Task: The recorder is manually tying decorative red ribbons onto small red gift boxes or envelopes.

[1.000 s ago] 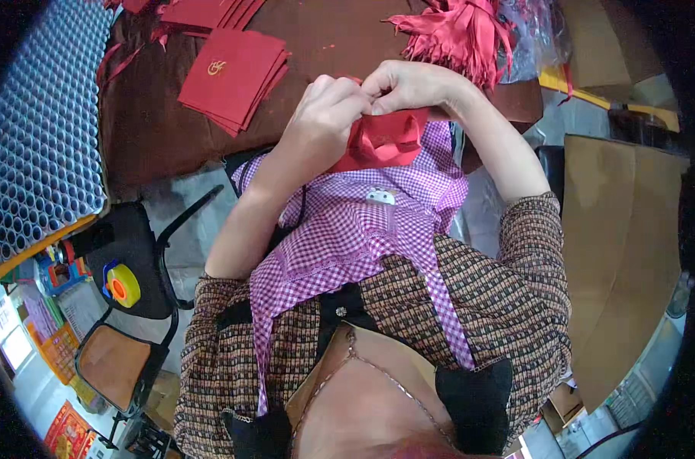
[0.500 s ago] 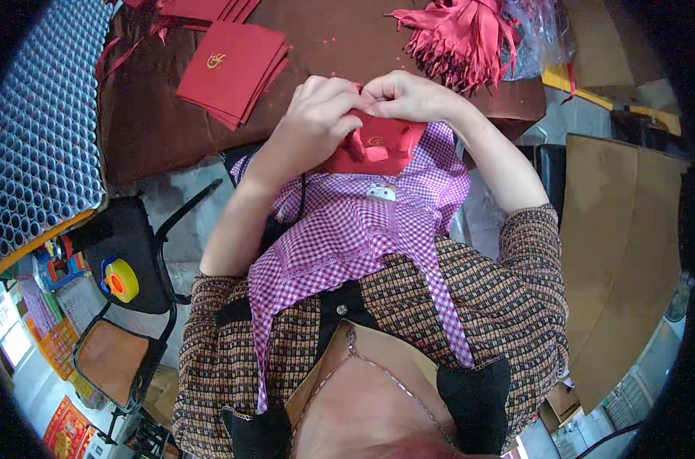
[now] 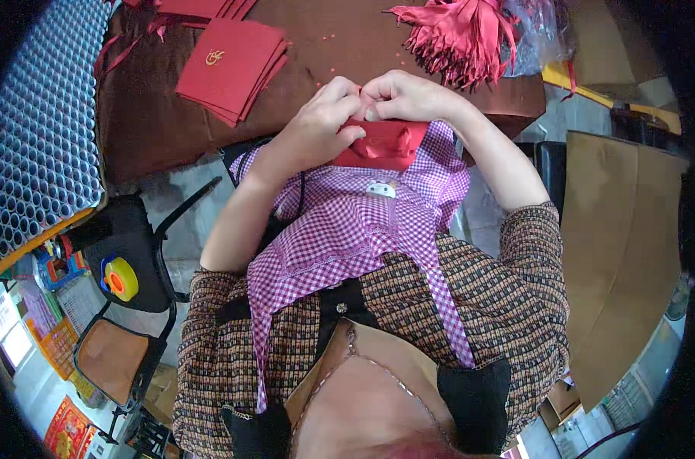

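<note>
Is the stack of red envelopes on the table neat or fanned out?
Slightly fanned: the red envelopes lie overlapped on the brown table, lower edges stepped.

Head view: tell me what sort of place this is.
Probably a small craft or packing workshop. Both hands, left hand and right hand, work a red envelope at a brown table bearing a stack of red envelopes and a bundle of red tassels.

Brown table [image 3: 156, 130], black chair [image 3: 126, 245], cardboard sheets [image 3: 623, 252], grey floor.
</note>
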`<state>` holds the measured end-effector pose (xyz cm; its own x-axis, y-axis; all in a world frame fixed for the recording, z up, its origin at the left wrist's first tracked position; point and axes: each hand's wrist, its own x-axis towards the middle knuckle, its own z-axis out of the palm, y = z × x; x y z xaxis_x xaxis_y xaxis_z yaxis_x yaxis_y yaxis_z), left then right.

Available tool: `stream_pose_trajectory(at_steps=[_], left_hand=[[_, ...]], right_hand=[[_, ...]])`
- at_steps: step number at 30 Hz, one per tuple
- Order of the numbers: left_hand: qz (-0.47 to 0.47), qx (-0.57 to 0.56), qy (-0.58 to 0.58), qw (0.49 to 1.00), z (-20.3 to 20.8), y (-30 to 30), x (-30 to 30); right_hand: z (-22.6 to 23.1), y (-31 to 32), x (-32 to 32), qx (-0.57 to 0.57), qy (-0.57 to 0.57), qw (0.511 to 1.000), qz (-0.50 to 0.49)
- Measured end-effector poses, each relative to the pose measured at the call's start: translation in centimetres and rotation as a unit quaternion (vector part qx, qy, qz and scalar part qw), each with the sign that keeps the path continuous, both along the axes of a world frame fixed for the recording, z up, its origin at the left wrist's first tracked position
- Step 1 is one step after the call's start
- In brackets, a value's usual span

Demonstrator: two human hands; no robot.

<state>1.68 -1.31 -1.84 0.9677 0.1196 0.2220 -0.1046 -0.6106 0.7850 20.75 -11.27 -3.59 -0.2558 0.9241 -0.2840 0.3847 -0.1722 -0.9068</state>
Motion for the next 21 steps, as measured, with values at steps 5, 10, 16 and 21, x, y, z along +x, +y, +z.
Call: stream_pose_trajectory(at_steps=[5,10,16,21], left_hand=[[0.016,0.004,-0.018,1.0,-1.1,0.0,-0.2],[0.046,-0.02,-0.032,0.998,-0.9,-0.5,-0.1],[0.038,-0.009,-0.039,0.998,-1.0,0.7,-0.5],[0.045,-0.02,-0.041,0.998,-1.3,0.7,-0.3]], right_hand=[[0.2,-0.1,-0.4,0.029,0.049,0.998,-0.008],[-0.4,-0.5,-0.2,0.009,0.053,0.998,-0.034],[0.2,-1.0,-0.5,-0.004,0.091,0.992,-0.083],[-0.1,-1.2,-0.3,-0.003,0.099,0.99,-0.104]])
